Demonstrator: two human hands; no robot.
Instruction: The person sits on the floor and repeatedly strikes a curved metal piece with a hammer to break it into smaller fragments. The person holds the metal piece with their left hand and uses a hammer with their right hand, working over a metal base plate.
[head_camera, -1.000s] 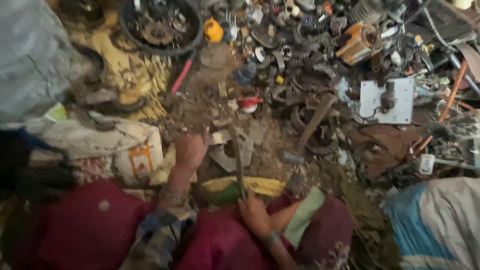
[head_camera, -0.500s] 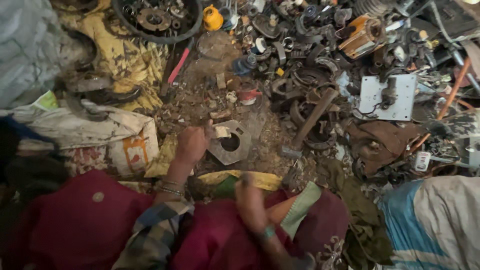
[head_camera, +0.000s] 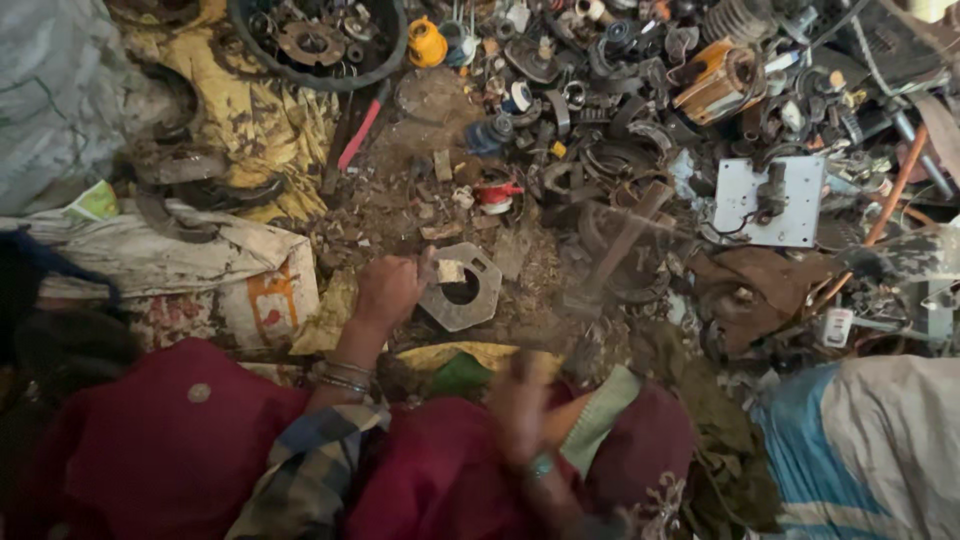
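My left hand (head_camera: 388, 290) grips the left edge of a grey, flat, eight-sided metal plate (head_camera: 478, 300) with a round hole, lying on the dirt in front of me. A small pale block (head_camera: 450, 271) sits on the plate by my fingers. My right hand (head_camera: 520, 405) is lower, above my lap, curled and smeared by motion. What it holds is not visible. Bangles ring my left wrist, and dark red cloth covers my knees.
A hammer with a wooden handle (head_camera: 625, 240) lies right of the plate. Scrap metal parts are heaped across the back and right, with a white bracket plate (head_camera: 745, 200), an orange motor part (head_camera: 715, 75) and a tyre (head_camera: 385, 50) full of parts. Sacks (head_camera: 230, 270) lie on the left.
My right hand held a thin rod upright over the plate a second ago; it has since pulled back toward my lap and blurred. The view shifted slightly and the plate came into plain sight.
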